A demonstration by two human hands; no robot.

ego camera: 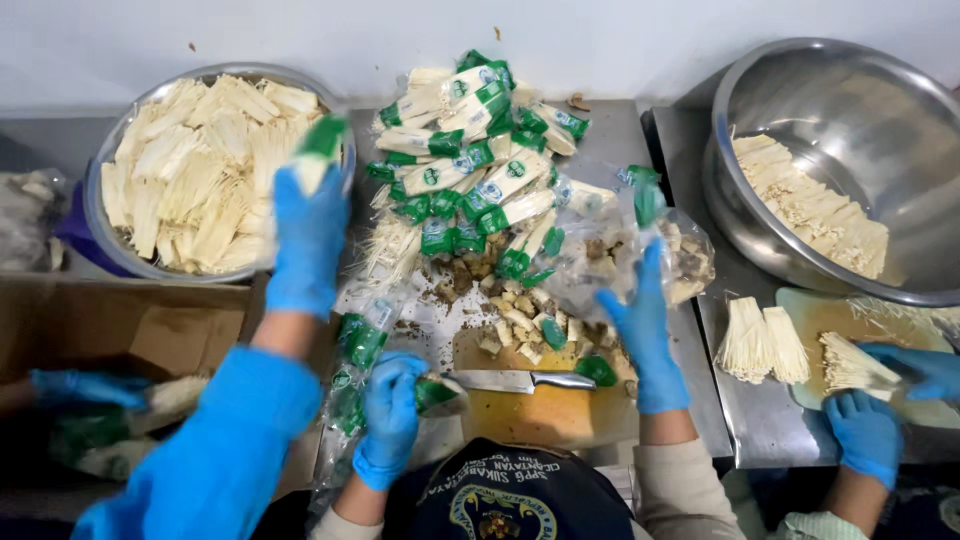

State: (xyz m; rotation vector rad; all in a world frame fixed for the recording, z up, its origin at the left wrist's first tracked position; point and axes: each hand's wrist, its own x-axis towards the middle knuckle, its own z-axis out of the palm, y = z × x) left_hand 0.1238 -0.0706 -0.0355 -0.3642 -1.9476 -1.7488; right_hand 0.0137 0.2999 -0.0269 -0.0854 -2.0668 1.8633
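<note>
**Closely crowded bench, with a knife lying loose between the hands**

Largest on my feed is the steel basin (pixel 740 90) at two o'clock, with a low layer of trimmed white mushrooms in it. Opposite, at ten o'clock, a second bowl (pixel 95 215) is heaped with the same. At twelve o'clock sits the pile of green-and-white packets (pixel 470 180), unopened as far as I can tell.

Nearer in, at six o'clock, the yellow cutting board (pixel 540 415) carries the knife (pixel 520 381), which lies flat with its handle toward three o'clock. Brown root stubs (pixel 515 320) are scattered just above it.

The right hand (pixel 645 335), gloved in blue, has its fingers spread and pressed against a clear bag (pixel 600 255) of stubs at one o'clock; I cannot tell whether it truly grips it. The left hand (pixel 390 405) is curled around a mushroom packet (pixel 438 395) at seven o'clock, just beside the blade tip.

My worries:
- The knife lies unattended between both hands, so I judge a quick reach could meet the edge.
- The bag looks slack, and if the hold is loose I expect stubs would spill onto the board.
- A co-worker's gloved arm (pixel 305 240) crosses at nine o'clock with another packet, so elbows could collide.
- Another person's hands (pixel 865 430) work at four o'clock, well apart.
</note>
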